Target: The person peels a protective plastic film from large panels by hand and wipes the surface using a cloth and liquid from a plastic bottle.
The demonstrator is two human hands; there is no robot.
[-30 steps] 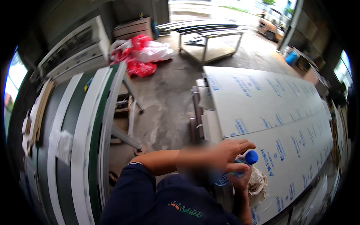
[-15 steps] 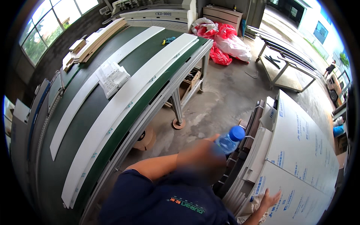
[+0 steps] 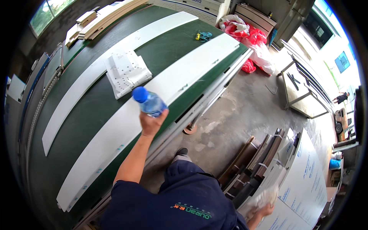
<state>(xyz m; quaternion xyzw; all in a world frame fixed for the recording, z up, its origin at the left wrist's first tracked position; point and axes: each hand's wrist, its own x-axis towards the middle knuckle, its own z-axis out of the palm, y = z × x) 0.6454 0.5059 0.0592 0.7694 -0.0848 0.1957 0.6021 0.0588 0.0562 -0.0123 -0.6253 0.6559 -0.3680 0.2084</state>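
My left hand is wrapped round the lower part of a clear plastic bottle with a blue cap. It holds the bottle tilted over the edge of the green-topped table. Below and beyond it lies a long white panel, and near the cap is a stack of white plates with small holes. At the lower right, my right hand has its fingers curled against a pale, crumpled, blurred thing, in front of film-covered sheets.
A second white strip and wooden boards lie on the green table. Bundled brown profiles lean beside the sheets. Red and white bags and a metal cart stand farther back. A person is outside.
My left hand has carried the bottle leftward from in front of my body to over the table. My right hand's fingers, spread before, now curl at the pale thing. The view has turned.
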